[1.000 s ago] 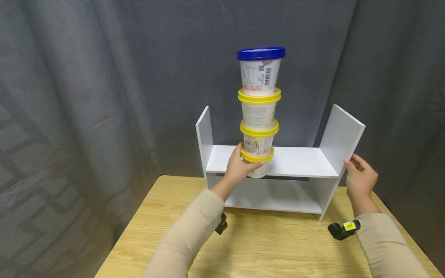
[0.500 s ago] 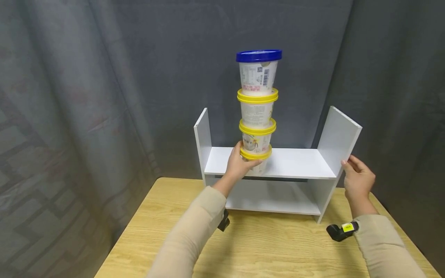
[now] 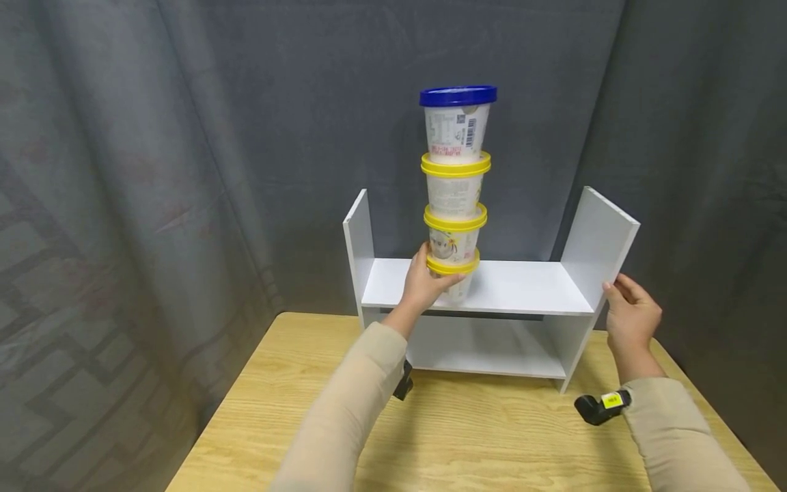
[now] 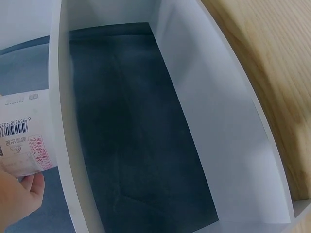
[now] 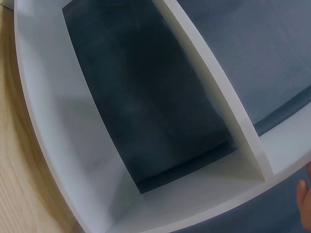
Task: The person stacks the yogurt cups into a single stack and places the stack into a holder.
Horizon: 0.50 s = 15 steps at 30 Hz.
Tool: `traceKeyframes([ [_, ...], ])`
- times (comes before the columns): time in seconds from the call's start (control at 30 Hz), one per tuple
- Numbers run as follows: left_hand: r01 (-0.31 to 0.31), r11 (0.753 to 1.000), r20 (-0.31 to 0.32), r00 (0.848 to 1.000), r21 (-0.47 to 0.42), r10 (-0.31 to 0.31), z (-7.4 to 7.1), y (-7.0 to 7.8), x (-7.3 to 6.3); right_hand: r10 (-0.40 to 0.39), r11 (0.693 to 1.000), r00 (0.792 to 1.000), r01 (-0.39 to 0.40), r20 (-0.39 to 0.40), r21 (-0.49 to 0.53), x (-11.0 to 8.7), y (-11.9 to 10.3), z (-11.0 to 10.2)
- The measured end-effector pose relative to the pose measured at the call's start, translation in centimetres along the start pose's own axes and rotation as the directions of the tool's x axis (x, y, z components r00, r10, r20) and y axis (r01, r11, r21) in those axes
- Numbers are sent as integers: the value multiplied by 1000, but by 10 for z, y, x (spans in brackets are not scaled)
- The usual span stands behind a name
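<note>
A tall stack of paper tubs stands upright over the upper board of a white shelf unit (image 3: 516,287). On top is a tub with a blue lid (image 3: 458,126); under it come three tubs with yellow lids (image 3: 455,195). My left hand (image 3: 424,283) grips the lowest tub (image 4: 22,141) from the left, its thumb across the front. That tub's base lies close to the board's front edge in the left wrist view; whether it touches, I cannot tell. At the unit's right side panel (image 3: 605,239), my right hand (image 3: 633,314) holds the edge between thumb and fingers.
The shelf unit stands on a wooden table (image 3: 479,430), with a lower board (image 3: 486,348) beneath the upper one. Upright panels rise at both ends. A grey curtain (image 3: 295,137) hangs behind and along the sides. Small black cameras (image 3: 593,410) are worn at the wrists.
My left hand has carried the stack slightly away from me, so its base now shows over the upper board instead of hanging before its front edge. My right hand keeps its hold.
</note>
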<state>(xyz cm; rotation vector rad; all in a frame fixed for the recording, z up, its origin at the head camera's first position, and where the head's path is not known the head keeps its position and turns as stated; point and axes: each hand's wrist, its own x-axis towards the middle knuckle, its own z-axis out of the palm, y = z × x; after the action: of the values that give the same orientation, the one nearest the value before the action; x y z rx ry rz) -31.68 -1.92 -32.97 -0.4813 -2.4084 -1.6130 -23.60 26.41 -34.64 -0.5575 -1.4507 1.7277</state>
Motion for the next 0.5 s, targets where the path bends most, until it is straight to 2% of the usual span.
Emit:
traceKeyframes([
  [0.13, 32, 999, 16, 999, 18, -32, -1, 1, 0, -17, 1000, 1000, 17, -10, -13, -2, 0, 0],
  [0.23, 55, 998, 38, 998, 33, -56, -3, 2, -1, -28, 995, 1000, 26, -9, -100, -4, -2, 0],
  [0.3, 72, 997, 50, 996, 41, -74, -4, 3, -1, -29, 980, 1000, 29, -2, -195, -5, -3, 0],
  [0.4, 98, 993, 55, 993, 64, -101, -4, 5, 0, -31, 942, 999, 35, 17, -335, -7, -5, -1],
  [0.5, 121, 990, 53, 991, 79, -125, -5, 7, 0, -35, 920, 999, 46, 36, -389, -10, -3, -1],
])
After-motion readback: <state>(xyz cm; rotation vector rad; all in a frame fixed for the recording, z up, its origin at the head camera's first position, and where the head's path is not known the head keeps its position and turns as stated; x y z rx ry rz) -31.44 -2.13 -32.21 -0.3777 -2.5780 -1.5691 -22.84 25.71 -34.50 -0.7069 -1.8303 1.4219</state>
